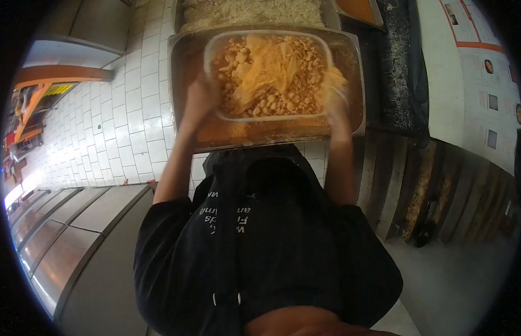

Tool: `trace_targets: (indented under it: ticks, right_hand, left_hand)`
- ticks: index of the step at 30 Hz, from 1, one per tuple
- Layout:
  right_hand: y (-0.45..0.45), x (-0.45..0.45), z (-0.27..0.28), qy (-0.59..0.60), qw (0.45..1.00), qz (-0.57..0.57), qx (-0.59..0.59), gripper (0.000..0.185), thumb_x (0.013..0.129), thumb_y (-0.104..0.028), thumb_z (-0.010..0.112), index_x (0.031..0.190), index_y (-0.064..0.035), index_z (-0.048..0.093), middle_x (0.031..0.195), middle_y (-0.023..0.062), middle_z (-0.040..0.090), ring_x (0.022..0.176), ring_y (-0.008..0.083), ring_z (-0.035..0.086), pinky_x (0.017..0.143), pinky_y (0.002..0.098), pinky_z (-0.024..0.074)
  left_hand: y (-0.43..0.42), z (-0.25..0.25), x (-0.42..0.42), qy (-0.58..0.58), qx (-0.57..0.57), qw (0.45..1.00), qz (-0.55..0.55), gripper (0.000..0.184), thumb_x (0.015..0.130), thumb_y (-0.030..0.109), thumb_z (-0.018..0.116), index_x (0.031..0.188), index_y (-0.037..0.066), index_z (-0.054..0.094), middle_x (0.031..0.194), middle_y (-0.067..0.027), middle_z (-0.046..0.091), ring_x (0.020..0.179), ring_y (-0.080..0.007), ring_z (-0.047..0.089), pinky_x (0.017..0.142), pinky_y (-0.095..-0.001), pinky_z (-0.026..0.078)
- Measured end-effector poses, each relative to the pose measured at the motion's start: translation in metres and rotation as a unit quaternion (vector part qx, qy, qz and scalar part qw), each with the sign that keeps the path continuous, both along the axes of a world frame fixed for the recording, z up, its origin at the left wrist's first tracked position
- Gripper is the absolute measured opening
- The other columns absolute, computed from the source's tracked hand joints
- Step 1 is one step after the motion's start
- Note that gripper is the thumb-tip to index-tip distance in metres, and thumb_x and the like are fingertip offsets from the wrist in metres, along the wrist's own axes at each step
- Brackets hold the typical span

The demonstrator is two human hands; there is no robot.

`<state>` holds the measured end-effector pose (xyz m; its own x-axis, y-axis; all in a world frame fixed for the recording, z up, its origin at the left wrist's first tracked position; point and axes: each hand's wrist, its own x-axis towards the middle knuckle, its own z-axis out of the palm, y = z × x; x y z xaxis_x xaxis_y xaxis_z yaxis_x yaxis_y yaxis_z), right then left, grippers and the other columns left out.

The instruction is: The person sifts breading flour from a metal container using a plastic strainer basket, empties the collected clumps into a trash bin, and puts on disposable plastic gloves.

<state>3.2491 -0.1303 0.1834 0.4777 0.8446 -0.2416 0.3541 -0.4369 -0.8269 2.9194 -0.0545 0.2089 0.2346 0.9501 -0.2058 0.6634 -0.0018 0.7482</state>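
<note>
A pale-rimmed rectangular tub (266,119) is held over a larger metal pan (185,53). Orange, crumb-like lumps (269,103) fill it, with a wrinkled yellow-orange coated mass (269,67) lying across them. Whether its base is solid or mesh is hidden. At the tub's left side, my left hand (202,98) is closed on the rim, smeared by motion. Opposite it, my right hand (337,106) grips the right rim, also blurred. A yellow piece (334,81) lies against that hand and rim; its kind is unclear.
Beyond the pan is another container of pale crumbs (252,14), with an orange-filled tray (358,10) at its right. White tiles (115,112) run along the left. Printed sheets (487,95) lie on the right, above dark ribbed panels (417,185). Metal-framed panels (76,229) stand lower left.
</note>
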Motion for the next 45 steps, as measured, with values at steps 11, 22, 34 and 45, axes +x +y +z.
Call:
trace_targets:
  ticks: [11,22,34,45]
  right_hand:
    - [0.016,0.008,-0.042,0.028,0.995,0.033,-0.091,0.032,0.099,-0.013,0.040,0.128,-0.0030,0.049,0.120,0.0173,0.054,0.112,0.0279,0.054,0.092,0.0406,0.0464]
    - [-0.030,0.154,-0.088,-0.062,0.997,-0.039,-0.039,0.041,0.099,-0.027,0.040,0.132,-0.0027,0.044,0.120,0.0147,0.053,0.105,0.0238,0.053,0.087,0.0366,0.0438]
    - [-0.022,0.187,-0.001,-0.005,0.999,-0.046,0.029,0.041,0.097,-0.022,0.046,0.131,0.0009,0.044,0.118,0.0172,0.055,0.107,0.0274,0.054,0.089,0.0380,0.0452]
    - [-0.030,0.184,0.026,0.045,0.995,0.012,0.093,0.030,0.096,-0.020,0.046,0.117,-0.0008,0.055,0.103,0.0170,0.060,0.092,0.0239,0.061,0.076,0.0361,0.0498]
  left_hand:
    - [-0.008,-0.007,0.010,-0.114,0.002,0.985,0.128,0.040,0.086,0.017,0.050,0.122,0.000,0.055,0.092,-0.0257,0.066,0.086,-0.0382,0.067,0.072,-0.0419,0.052]
    - [-0.001,-0.051,0.143,-0.096,-0.020,0.995,0.010,0.040,0.082,0.020,0.055,0.115,-0.004,0.054,0.077,-0.0232,0.066,0.072,-0.0415,0.065,0.066,-0.0450,0.053]
    - [-0.006,-0.028,0.190,-0.124,0.033,0.992,-0.007,0.037,0.084,0.023,0.058,0.113,0.001,0.058,0.087,-0.0221,0.067,0.080,-0.0353,0.067,0.073,-0.0428,0.052]
    - [-0.066,-0.018,0.188,-0.064,0.096,0.993,0.016,0.031,0.090,0.023,0.054,0.106,-0.003,0.060,0.086,-0.0211,0.068,0.078,-0.0287,0.069,0.066,-0.0396,0.053]
